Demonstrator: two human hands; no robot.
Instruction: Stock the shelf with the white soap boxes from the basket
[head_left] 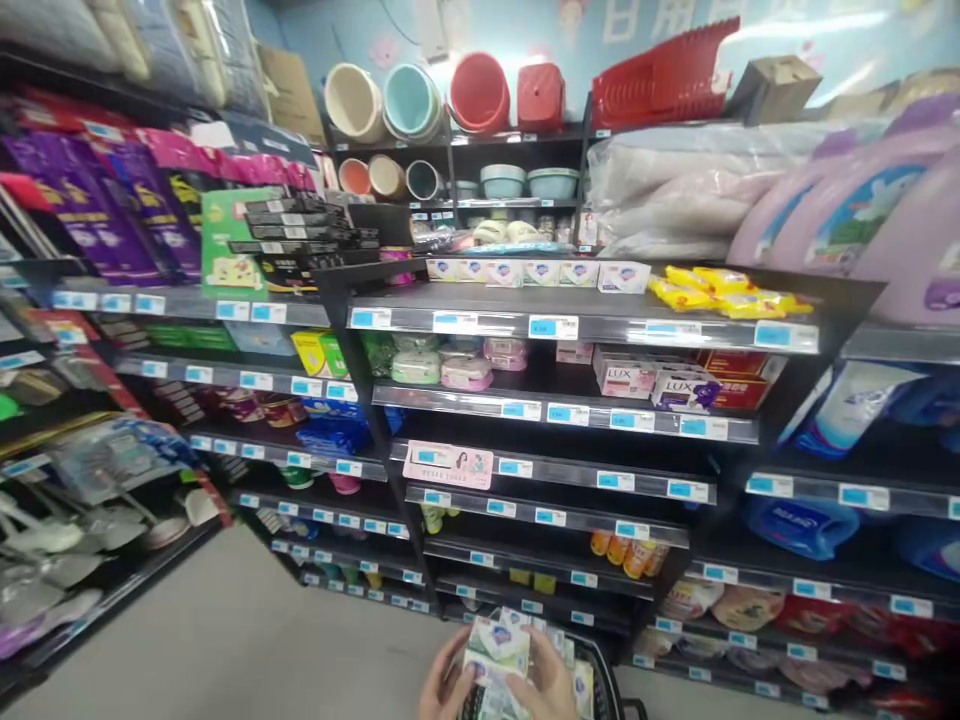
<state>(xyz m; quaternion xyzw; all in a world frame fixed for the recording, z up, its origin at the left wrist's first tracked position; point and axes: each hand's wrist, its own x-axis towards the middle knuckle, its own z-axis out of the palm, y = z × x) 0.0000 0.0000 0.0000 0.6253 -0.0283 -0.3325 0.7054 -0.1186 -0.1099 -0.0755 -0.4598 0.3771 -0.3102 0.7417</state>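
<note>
At the bottom of the head view, my left hand (444, 682) grips white-and-green soap boxes (498, 642) from the left side. My right hand (551, 678) closes on the same boxes from the right, its fingers pressed along their edge. The boxes are held together as a small stack; their lower part is cut off by the frame. Beneath and behind them is a black basket (609, 672) with more soap boxes (583, 685) inside. Similar soap boxes (540, 273) stand in a row on the top shelf ahead.
A dark shelf unit (480, 320) with price tags stands in front. LUX soap boxes (628, 372) and yellow packets (727, 292) sit on its upper levels. Large purple bottles (870, 200) stand at right. Dustpans (105, 525) lie on a left rack, beside grey floor (240, 620).
</note>
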